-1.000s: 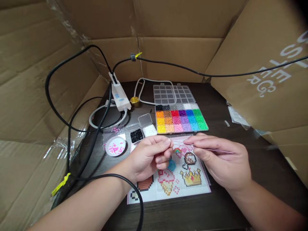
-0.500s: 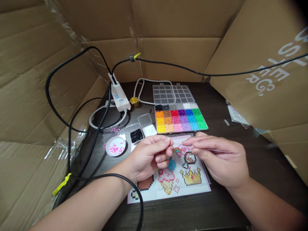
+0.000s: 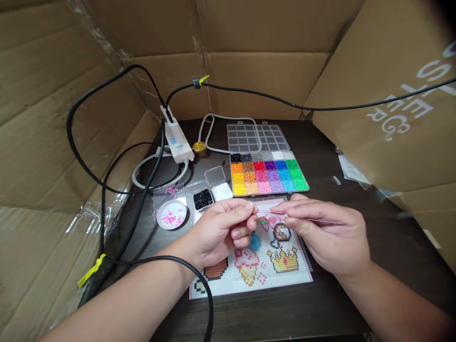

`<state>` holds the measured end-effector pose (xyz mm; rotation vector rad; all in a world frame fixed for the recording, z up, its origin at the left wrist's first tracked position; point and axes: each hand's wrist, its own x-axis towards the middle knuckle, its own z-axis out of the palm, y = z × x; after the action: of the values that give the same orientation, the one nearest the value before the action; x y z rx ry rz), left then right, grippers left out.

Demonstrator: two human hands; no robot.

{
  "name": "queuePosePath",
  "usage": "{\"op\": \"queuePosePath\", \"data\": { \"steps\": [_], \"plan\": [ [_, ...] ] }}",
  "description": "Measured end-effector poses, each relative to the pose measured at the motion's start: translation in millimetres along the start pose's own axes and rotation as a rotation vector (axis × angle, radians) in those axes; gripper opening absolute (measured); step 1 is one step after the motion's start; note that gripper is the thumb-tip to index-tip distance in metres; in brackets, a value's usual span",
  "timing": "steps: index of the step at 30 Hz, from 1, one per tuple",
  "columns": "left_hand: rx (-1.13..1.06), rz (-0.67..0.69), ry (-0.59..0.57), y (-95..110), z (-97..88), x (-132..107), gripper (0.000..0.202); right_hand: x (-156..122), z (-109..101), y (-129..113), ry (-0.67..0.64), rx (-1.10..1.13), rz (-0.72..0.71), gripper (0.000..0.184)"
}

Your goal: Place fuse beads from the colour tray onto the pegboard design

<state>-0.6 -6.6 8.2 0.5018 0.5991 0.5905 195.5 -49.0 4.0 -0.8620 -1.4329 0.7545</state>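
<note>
Pinching thumb against forefinger, the left hand (image 3: 224, 232) is held above the printed pattern sheet (image 3: 297, 279), its other fingers loosely curled; anything caught between those tips is too small to make out. Facing it, the right hand (image 3: 331, 237) is closed narrowly around slim pink tweezers (image 3: 320, 219), thumb below and fingers along the top. The tweezers lie nearly level, pointing towards the left hand, their thin ends reaching the pinched fingertips or stopping just beside them; I cannot tell which. Both hands are near each other, with only a small gap between them.

Beneath them, the sheet lies flat on the dark counter (image 3: 252, 318), showing a crown (image 3: 283, 262) between the hands and an ice cream (image 3: 247, 268) just below the left one. Beyond the hands is the sorted bead case (image 3: 270, 194), its clear lid (image 3: 274, 137) folded back. Black beads (image 3: 203, 198) and white beads (image 3: 222, 192) fill two small boxes near the left hand, and farther left a white dish (image 3: 173, 205) holds pink beads
</note>
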Motion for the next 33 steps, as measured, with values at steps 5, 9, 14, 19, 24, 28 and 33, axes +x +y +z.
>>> {"op": "queuePosePath", "data": {
  "steps": [5, 9, 14, 19, 24, 28, 33],
  "plan": [
    [0.007, -0.002, -0.001, -0.1, 0.0, -0.5, 0.020, -0.5, 0.1, -0.6, 0.002, -0.004, 0.005, 0.032],
    [0.002, 0.006, 0.001, 0.0, 0.0, 0.2, 0.020, -0.8, 0.2, -0.5, -0.005, 0.006, 0.009, 0.032],
    [-0.004, -0.008, -0.010, 0.2, 0.7, -0.2, 0.019, -1.4, -0.7, 0.0, -0.006, 0.026, 0.014, 0.030],
    [0.004, -0.008, -0.019, -0.7, 1.3, -1.0, 0.018, -2.7, -1.3, -0.5, -0.012, 0.034, 0.016, 0.030],
    [0.028, 0.012, -0.020, 1.0, 0.1, 0.5, 0.015, -3.6, -7.1, -1.7, 0.027, 0.025, -0.005, 0.030],
    [0.050, 0.060, -0.021, 4.0, -3.8, 2.2, 0.013, -7.9, -23.8, -4.7, 0.176, -0.059, -0.047, 0.027],
    [0.055, 0.108, -0.005, 5.7, -6.2, 4.1, 0.013, -28.0, -50.6, -3.2, 0.098, -0.210, -0.020, 0.024]
  ]
}}
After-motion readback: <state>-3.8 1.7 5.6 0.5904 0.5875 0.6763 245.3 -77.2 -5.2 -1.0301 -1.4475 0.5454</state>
